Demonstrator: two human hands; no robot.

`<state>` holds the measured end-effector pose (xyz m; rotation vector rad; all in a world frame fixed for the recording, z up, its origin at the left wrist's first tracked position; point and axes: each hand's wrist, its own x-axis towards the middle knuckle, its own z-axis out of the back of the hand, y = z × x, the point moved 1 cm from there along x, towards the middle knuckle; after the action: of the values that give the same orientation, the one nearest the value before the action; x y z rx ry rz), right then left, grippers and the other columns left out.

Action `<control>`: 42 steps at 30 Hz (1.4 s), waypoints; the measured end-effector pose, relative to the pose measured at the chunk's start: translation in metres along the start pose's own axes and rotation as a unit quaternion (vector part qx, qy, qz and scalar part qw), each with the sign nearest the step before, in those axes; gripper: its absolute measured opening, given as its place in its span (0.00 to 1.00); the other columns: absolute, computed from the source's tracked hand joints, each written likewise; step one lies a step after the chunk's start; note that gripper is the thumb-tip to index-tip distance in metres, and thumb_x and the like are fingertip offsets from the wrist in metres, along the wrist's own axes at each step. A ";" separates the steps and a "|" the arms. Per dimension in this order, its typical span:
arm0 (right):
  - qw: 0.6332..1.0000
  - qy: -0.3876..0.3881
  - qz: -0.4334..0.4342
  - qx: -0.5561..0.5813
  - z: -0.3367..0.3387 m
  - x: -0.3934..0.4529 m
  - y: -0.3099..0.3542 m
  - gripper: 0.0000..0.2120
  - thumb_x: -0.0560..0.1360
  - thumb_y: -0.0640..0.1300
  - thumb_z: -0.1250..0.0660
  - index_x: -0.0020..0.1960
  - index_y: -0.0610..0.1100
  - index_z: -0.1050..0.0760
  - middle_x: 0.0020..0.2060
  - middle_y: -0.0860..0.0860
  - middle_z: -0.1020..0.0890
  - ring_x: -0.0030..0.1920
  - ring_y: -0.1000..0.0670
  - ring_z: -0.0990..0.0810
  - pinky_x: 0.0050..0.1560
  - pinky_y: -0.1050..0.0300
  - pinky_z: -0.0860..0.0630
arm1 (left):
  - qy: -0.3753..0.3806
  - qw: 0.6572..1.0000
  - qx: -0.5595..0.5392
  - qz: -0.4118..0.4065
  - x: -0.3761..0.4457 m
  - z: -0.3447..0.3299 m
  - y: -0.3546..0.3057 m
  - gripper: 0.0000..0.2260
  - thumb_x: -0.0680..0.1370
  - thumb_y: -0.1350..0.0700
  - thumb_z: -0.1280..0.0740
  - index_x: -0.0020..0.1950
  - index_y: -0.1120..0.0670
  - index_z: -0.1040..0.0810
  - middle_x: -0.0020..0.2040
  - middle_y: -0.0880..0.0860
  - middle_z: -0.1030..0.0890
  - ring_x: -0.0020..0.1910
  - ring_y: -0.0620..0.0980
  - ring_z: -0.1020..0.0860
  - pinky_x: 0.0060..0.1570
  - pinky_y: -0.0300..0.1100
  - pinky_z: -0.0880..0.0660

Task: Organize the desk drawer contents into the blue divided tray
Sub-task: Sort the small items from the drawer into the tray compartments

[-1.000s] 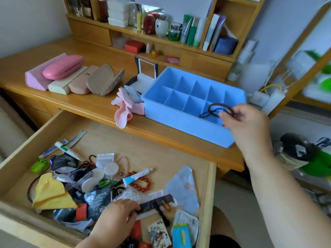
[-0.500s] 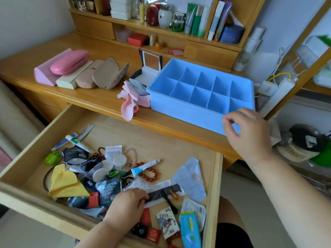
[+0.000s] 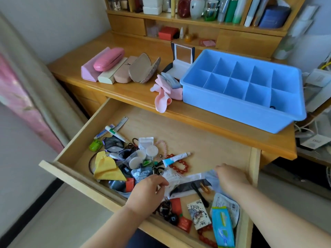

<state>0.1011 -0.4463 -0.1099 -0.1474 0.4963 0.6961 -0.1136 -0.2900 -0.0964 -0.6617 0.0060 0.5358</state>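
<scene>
You are reaching both hands into the open desk drawer (image 3: 188, 133), sorting through the jumble piled toward its 7 o'clock corner. Your left hand (image 3: 146, 192) is lying with loosely curled fingers over a clear plastic bag (image 3: 180, 178) at the middle of the heap; whether those fingers are pinching the bag cannot be told. Your right hand (image 3: 231, 178) is coming down at the bag's 3 o'clock end, fingertips bent onto the pale plastic, and its grip is equally unclear.

The blue divided tray (image 3: 232, 111) is sitting on the desktop at 1 o'clock from the drawer, well apart from both hands. Nearly all its compartments are looking bare; only a small dark loop (image 3: 272, 107) is showing in the near right one.

Judging by this, you are choosing the next item, with the task barely begun. A red bead bracelet (image 3: 179, 165), a blue-and-white tube (image 3: 176, 159) and a yellow cloth (image 3: 105, 167) are waiting at 11 o'clock from your left hand. The coming move is likely asking for a firm two-handed lift of the limp bag, clear of the clutter touching it, then a carry toward 1 o'clock to a free compartment.
</scene>
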 end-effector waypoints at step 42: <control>0.720 0.141 0.126 0.667 0.028 -0.021 0.151 0.17 0.72 0.44 0.29 0.61 0.52 0.24 0.47 0.48 0.16 0.44 0.48 0.16 0.42 0.57 0.20 | -0.028 0.936 -0.342 0.074 0.006 0.086 0.005 0.09 0.76 0.60 0.32 0.44 0.46 0.18 0.40 0.45 0.16 0.37 0.41 0.19 0.39 0.33 0.22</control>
<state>0.0008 -0.3354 -0.0699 1.2314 1.2282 0.4280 -0.1243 -0.2336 -0.0322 -1.3342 -0.1936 0.7086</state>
